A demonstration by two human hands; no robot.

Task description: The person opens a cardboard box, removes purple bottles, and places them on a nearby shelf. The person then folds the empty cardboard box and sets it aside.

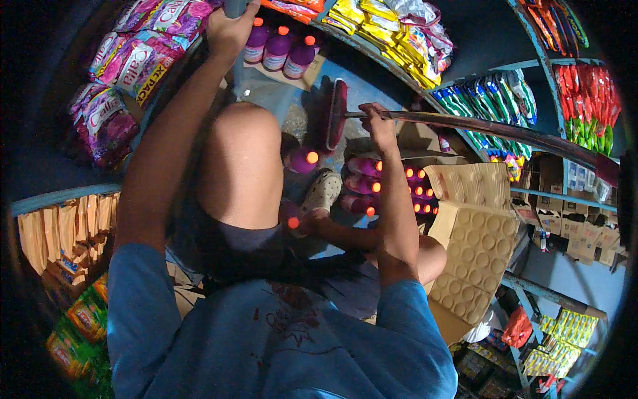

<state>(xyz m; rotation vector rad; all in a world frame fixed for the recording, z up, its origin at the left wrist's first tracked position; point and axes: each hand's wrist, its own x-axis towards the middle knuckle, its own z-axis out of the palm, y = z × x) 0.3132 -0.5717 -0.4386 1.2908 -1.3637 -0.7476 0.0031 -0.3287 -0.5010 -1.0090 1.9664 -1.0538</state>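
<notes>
My right hand (pixel 380 125) grips the long handle (pixel 478 124) of a broom close to its head. The dark red broom head (pixel 338 113) has a pale fringe and is turned toward the blue floor. At the top of the view my left hand (pixel 230 31) is closed around a blue-grey shelf post (pixel 234 8). Three purple bottles (pixel 275 50) with orange caps stand on a piece of cardboard (pixel 308 75) just beyond the broom. More purple bottles (pixel 361 183) are grouped under my right forearm. Another bottle (pixel 300 160) stands by my shoe.
An open cardboard carton (pixel 473 254) with round dents lies to my right. Shelves carry pink and purple packs (pixel 144 65), yellow packs (pixel 384 30) and hanging sachets (pixel 580 99). My shoe (pixel 323 190) is on the floor among the bottles. Brown packs (pixel 70 224) line a left shelf.
</notes>
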